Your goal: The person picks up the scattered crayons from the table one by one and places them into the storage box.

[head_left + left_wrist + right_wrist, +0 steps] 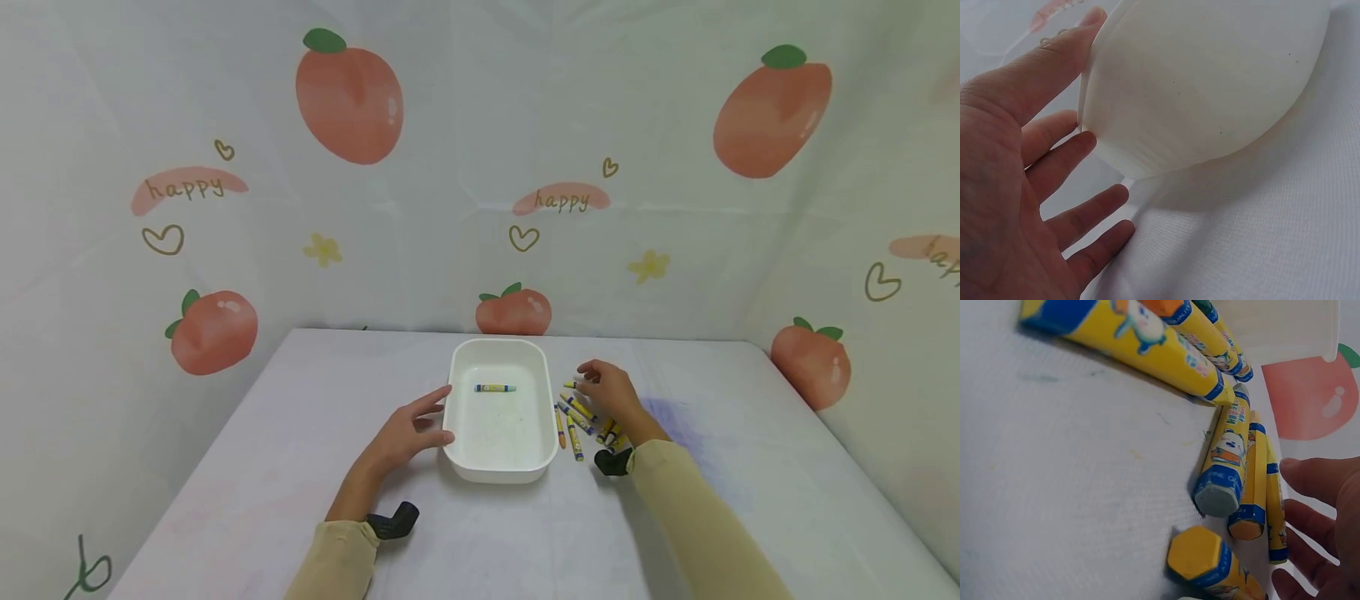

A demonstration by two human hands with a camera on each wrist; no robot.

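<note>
A white plastic tub (pixel 498 475) stands on the table with one crayon (pixel 495 388) lying across its floor. My left hand (pixel 408 429) rests against the tub's left side, fingers spread and fairly straight. In the left wrist view, the thumb touches the rim of the tub (pixel 1210 81). To the right of the tub lies a loose pile of yellow-wrapped crayons with blue bands. My right hand (pixel 611 392) is over the far end of this pile. Its thumb and loosely bent fingers are beside the farthest crayon (pixel 1275 506), with a gap between thumb and fingers.
Nearer crayons (pixel 574 437) lie close along the tub's right wall. A pale cloth covers the table (pixel 300 467), with a bluish stain (pixel 678 425) right of the pile. Behind hangs a white curtain (pixel 450 250) printed with fruit.
</note>
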